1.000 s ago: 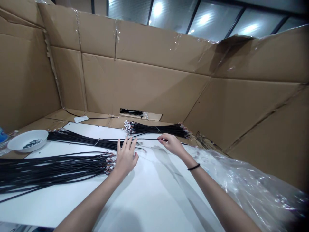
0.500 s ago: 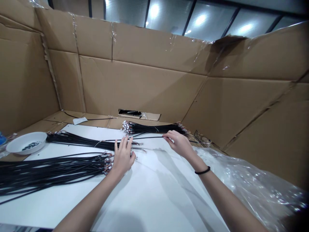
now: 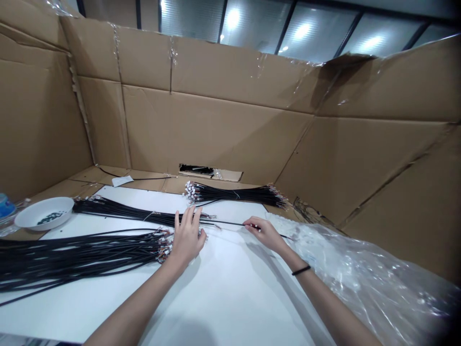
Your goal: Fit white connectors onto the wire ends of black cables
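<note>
My right hand (image 3: 264, 234) pinches a single thin black cable (image 3: 228, 222) between thumb and fingers. That cable runs left toward my left hand, and its other end pokes out to the right. Fingers spread, my left hand (image 3: 187, 238) lies over the right end of a tied black cable bundle (image 3: 122, 209); what is under its palm is hidden. Beside its wrist are the white connectors and bare wire ends (image 3: 164, 245) of a large loose cable bundle (image 3: 79, 257). Farther back lies another tied cable bundle (image 3: 234, 193), white connectors at its left end.
A white bowl (image 3: 22, 221) of small dark pieces stands at the left. Clear plastic sheeting (image 3: 360, 274) covers the right side. Tall cardboard walls (image 3: 223, 125) enclose the white work surface (image 3: 223, 298). A white paper slip (image 3: 122, 181) lies at the back left.
My right hand has come nearer to me, bringing the pinched cable down from beside the back bundle to the middle bundle's right end. My left hand stays nearly in place.
</note>
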`<state>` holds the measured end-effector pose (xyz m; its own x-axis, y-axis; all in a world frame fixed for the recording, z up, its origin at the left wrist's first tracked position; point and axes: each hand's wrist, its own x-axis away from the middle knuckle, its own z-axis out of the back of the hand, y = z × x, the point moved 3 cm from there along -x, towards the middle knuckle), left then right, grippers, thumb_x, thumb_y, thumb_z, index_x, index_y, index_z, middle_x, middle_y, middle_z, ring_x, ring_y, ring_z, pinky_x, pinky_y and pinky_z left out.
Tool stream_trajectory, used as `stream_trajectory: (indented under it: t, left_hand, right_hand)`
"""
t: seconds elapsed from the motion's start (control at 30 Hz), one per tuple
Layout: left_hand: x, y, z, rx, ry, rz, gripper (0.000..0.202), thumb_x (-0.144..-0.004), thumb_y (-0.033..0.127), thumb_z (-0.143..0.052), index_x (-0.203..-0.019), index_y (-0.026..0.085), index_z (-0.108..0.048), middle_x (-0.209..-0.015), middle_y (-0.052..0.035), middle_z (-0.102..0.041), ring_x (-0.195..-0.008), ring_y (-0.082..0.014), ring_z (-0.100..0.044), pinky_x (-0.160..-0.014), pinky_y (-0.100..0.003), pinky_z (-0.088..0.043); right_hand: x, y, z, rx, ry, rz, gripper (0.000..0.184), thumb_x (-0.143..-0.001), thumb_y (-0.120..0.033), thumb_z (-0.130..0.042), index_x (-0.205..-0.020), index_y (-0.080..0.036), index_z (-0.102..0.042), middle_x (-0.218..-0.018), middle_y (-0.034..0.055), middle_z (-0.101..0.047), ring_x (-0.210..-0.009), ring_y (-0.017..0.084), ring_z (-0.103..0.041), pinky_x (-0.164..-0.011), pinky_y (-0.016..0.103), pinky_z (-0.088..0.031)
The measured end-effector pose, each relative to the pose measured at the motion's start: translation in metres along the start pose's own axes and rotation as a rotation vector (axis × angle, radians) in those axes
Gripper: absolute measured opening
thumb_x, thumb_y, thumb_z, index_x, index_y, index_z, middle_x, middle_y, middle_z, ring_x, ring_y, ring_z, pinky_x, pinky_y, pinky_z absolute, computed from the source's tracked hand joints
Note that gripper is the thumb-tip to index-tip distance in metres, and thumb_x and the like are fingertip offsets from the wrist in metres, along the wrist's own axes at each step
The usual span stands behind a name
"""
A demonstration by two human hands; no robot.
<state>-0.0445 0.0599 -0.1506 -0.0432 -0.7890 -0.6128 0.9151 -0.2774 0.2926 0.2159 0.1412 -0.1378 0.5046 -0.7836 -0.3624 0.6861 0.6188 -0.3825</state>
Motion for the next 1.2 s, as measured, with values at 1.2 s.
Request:
stream_trajectory:
  t: [1.2]
  left_hand:
    - [0.017, 0.037, 0.018, 0.040, 0.158, -0.256, 0.045, -0.088, 0.020, -0.047, -0.132, 0.013, -0.044, -0.142, -0.0202, -0.048, -0.137, -0.0319, -0.039, -0.116, -0.058, -0.007]
  right_hand:
    - [0.012, -0.112, -0.033, -0.344, 0.392, 0.087, 0.014, -0.092, -0.020, -0.053, -0.092, -0.020, -0.067, -0.085, 0.0066, -0.066, -0.081, 0.020, -0.062, -0.071, 0.031, -0.050]
